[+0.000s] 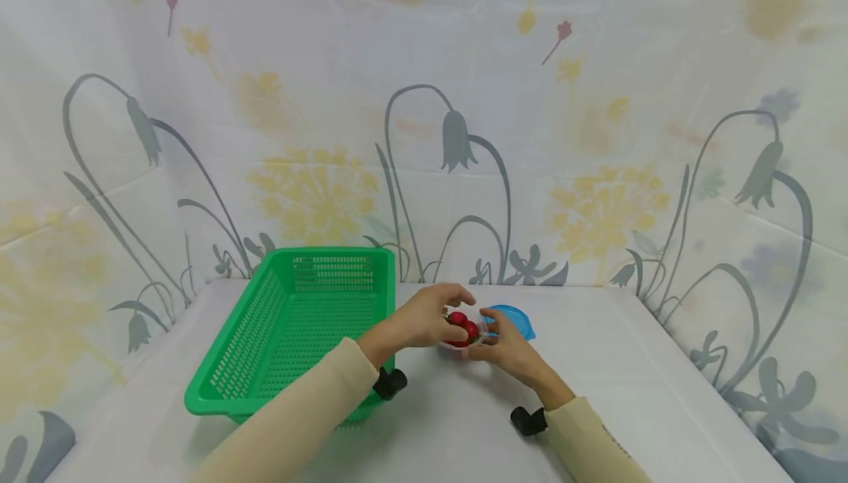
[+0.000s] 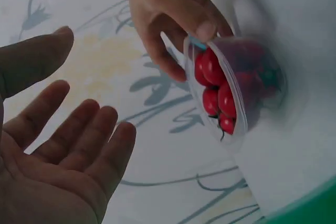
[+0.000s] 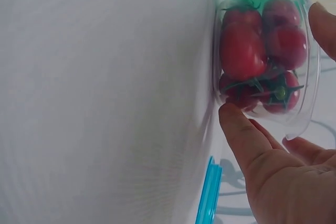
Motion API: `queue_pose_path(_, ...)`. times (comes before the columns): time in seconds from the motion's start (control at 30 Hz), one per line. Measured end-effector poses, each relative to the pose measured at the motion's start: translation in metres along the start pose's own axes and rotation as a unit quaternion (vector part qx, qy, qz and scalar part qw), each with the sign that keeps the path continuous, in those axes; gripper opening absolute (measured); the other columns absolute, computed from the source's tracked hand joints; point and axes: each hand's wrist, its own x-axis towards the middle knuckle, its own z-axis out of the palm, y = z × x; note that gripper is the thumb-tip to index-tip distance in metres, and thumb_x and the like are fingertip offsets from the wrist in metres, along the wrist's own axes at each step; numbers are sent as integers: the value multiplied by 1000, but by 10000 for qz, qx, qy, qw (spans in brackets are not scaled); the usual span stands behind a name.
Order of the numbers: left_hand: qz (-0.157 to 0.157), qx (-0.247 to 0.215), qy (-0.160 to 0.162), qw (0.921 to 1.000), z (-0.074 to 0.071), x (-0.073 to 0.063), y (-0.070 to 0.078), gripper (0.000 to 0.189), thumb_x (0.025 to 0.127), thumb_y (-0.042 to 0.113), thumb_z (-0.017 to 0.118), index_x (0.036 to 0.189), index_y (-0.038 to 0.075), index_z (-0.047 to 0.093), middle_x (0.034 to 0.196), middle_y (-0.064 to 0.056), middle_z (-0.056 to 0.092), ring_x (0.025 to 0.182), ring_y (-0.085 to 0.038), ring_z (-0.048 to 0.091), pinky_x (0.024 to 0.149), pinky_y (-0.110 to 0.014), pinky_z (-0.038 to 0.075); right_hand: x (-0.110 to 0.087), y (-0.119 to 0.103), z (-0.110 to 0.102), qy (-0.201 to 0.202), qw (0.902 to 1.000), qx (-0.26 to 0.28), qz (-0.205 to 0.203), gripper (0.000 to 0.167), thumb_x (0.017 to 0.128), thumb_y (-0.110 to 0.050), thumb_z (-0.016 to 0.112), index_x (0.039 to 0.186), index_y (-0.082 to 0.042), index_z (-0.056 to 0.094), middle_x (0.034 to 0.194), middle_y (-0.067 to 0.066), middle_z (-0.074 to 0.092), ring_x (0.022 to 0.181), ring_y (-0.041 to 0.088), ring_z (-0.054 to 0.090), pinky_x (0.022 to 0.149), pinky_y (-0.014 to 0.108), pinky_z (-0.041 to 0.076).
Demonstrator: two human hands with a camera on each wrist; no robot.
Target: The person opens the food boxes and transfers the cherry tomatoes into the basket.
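A clear plastic tub of red cherry tomatoes, some with green stems, stands uncovered on the white table. My right hand holds the tub at its right side, its thumb and fingers curved about the wall and rim. Over the left side of the tub is my left hand. Its fingers are spread and relaxed in the left wrist view, apart from the tomatoes, with nothing in the palm. Behind my right hand lies a blue lid, partly covered by it.
A large green plastic basket with perforated walls stands at the left, beneath my left forearm. A floral-printed cloth hangs behind the table. Black wrist cameras sit on both sleeves.
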Motion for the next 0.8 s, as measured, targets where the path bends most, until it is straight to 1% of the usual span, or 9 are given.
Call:
queue_pose_path(0.1, -9, 215, -504, 9985, -7, 9, -7, 39, 83, 7, 73, 120, 14, 61, 119, -1, 60, 114, -28, 56, 82, -29, 53, 0, -1, 1, -46, 10000, 2, 43, 95, 73, -32, 83, 147, -11, 28, 141, 18, 38, 123, 40, 46, 95, 52, 44)
queue_pose_path(0.17, -2, 325, -780, 9964, -11, 16, -10, 39, 83, 5, 72, 119, 13, 61, 117, -1, 61, 113, -27, 56, 79, -28, 53, 0, -2, 1, -67, 9999, 47, 59, 95, 73, -31, 83, 147, -10, 27, 141, 17, 39, 123, 40, 46, 95, 51, 44)
queue_pose_path(0.27, -40, 452, -1099, 9929, -14, 26, -14, 34, 83, 2, 71, 115, 11, 63, 116, -5, 62, 106, -25, 59, 74, -26, 54, 0, -3, 1, -72, 9999, 141, 23, 95, 73, -29, 83, 147, -9, 27, 141, 17, 39, 123, 39, 46, 94, 50, 45)
queue_pose_path(0.4, -167, 783, -1448, 9862, -12, 39, -17, 28, 82, 1, 71, 108, 9, 67, 113, -8, 63, 95, -19, 58, 70, -26, 53, 0, -3, 0, -54, 9998, 205, 2, 93, 74, -25, 83, 147, -9, 28, 140, 17, 41, 121, 38, 47, 93, 49, 46)
queue_pose_path(0.5, -257, 986, -1612, 9817, -8, 49, -18, 29, 82, 1, 72, 109, 10, 67, 111, -8, 63, 93, -17, 56, 70, -26, 53, -1, -3, -1, -72, 9998, 199, 17, 90, 75, -24, 82, 146, -10, 29, 140, 17, 40, 120, 37, 47, 92, 49, 46)
queue_pose_path(0.63, -302, 1155, -1682, 9785, -2, 62, -17, 33, 81, 1, 72, 111, 12, 67, 110, -8, 63, 95, -17, 55, 72, -27, 54, 0, -3, -1, 14, 9999, 133, 40, 87, 76, -22, 81, 145, -11, 30, 140, 18, 39, 121, 39, 46, 94, 51, 45)
queue_pose_path(0.8, -396, 1360, -1862, 9723, 8, 71, -23, 31, 80, 3, 74, 108, 15, 69, 106, -3, 64, 95, -16, 56, 74, -29, 54, 2, -1, 0, -21, 9999, 154, 49, 85, 77, -21, 80, 145, -10, 30, 141, 18, 39, 122, 38, 45, 96, 52, 43)
